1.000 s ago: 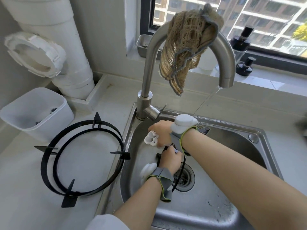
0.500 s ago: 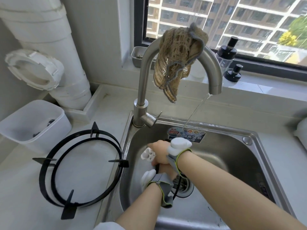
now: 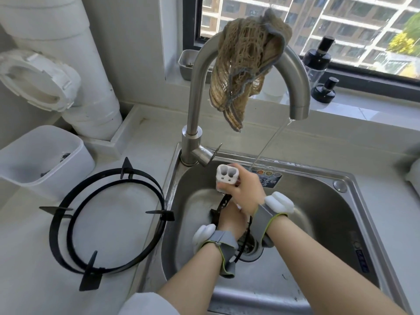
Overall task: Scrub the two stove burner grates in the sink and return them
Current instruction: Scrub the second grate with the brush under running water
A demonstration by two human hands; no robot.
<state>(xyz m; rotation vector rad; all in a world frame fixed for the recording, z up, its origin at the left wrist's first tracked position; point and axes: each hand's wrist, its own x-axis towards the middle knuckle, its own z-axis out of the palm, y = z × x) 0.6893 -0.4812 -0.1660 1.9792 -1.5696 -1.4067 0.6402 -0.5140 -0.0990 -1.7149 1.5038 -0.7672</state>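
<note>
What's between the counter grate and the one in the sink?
Head view: only the sink rim and its wall separate the counter grate from the sink grate.

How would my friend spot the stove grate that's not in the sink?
Find the steel sink. On the white counter just left of it lies a black double-ring grate with pointed prongs. The other grate is down inside the sink; this one lies flat, untouched.

Behind the left hand [image 3: 229, 223] and right hand [image 3: 247, 194], each wrist wears a grey fabric strap [image 3: 264, 221] edged in yellow-green. Each strap bears a rounded white module [image 3: 279, 202]; a white sleeve [image 3: 145, 303] covers the left upper arm.
</note>
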